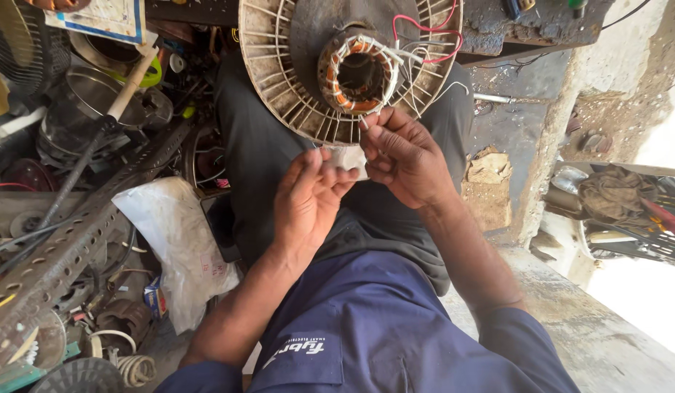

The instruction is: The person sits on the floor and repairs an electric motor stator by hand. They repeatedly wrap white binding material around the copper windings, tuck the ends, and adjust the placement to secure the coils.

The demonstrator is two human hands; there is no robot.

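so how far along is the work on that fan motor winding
Done, by the look of it: the copper-coloured wound coil ring sits in the round cream slatted fan housing, with white and red lead wires coming off it. In hand: the right hand pinches thin white strands at the housing's lower edge, while the left hand holds a small pale piece. Left: the leads hang loose and unconnected.

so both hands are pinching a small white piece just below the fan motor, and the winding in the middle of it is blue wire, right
Not quite. The winding at the centre of the fan motor is copper-orange with white ties, not blue, as the head view shows. The rest holds: the left hand and right hand both pinch a small white piece just below the motor.
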